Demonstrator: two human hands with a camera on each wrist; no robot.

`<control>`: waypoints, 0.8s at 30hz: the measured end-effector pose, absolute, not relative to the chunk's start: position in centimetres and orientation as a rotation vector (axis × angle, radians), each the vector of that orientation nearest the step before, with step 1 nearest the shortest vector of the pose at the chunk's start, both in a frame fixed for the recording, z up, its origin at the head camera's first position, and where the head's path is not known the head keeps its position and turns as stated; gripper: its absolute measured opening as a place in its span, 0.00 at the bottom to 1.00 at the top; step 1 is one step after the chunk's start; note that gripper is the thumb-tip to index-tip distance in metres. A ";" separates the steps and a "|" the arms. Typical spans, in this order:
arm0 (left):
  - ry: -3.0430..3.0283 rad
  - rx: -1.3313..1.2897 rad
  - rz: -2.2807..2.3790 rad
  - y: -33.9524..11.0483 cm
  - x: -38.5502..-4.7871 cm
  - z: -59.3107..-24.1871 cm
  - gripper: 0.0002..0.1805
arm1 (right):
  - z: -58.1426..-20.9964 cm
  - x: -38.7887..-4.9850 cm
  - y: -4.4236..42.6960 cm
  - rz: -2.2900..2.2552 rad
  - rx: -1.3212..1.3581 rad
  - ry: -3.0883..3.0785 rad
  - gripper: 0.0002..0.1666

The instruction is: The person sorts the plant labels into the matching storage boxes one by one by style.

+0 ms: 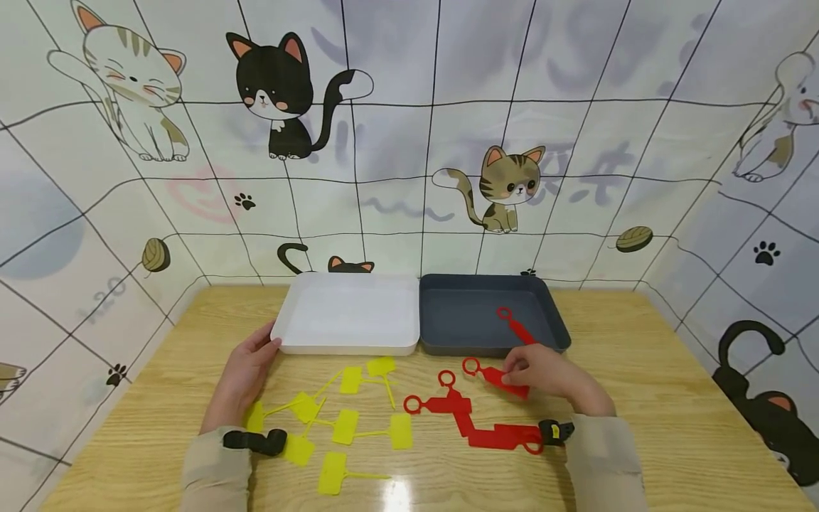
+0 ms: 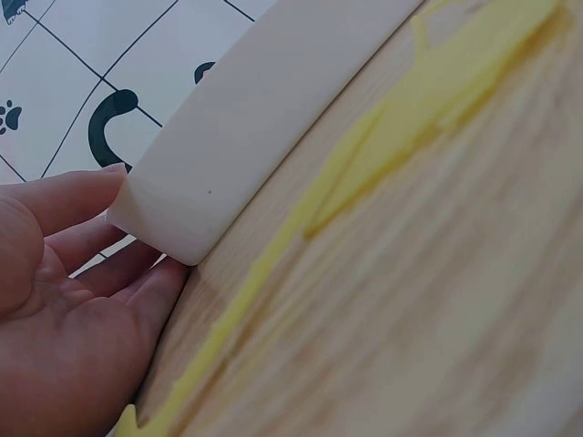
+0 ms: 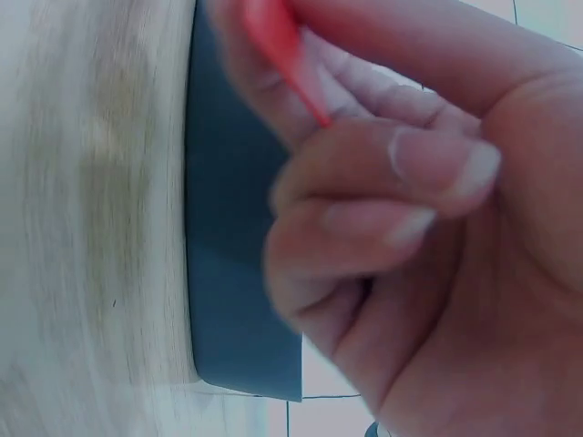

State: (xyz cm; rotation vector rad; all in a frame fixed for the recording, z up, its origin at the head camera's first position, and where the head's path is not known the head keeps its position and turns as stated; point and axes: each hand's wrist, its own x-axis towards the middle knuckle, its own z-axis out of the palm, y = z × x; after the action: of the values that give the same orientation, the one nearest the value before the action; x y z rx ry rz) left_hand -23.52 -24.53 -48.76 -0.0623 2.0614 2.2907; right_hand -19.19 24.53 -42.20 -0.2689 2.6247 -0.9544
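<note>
Red tag [image 1: 494, 375] pinched in right hand [image 1: 544, 371], white tray [image 1: 348, 316] corner gripped in left hand [image 1: 246, 364]

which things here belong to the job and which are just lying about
Likely part of the job:
red tags, one in the right hand
yellow tags
white tray, left hand at its corner
dark tray

Seemingly just surroundings:
cat-print backdrop
wooden table

The table [image 1: 630, 341] bears two trays [image 1: 348, 350]; yellow tags [image 1: 401, 432]; red tags [image 1: 448, 405].
</note>
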 end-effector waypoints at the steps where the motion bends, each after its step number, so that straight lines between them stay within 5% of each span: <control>1: 2.058 -0.062 2.295 -24.5 -23.6 -48.7 0.33 | -42.1 -19.2 24.5 -0.962 -0.260 2.627 0.08; 24: 2.024 -0.044 2.319 -24.5 -23.5 -48.3 0.32 | -41.7 -19.8 23.1 -1.162 -0.363 2.812 0.06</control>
State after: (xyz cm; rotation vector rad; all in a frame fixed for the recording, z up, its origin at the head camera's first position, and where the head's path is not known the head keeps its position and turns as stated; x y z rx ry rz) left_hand -23.45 -24.51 -48.31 -0.0437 2.0237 2.3195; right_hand -19.75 23.11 -41.67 -0.3626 2.8116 -1.1615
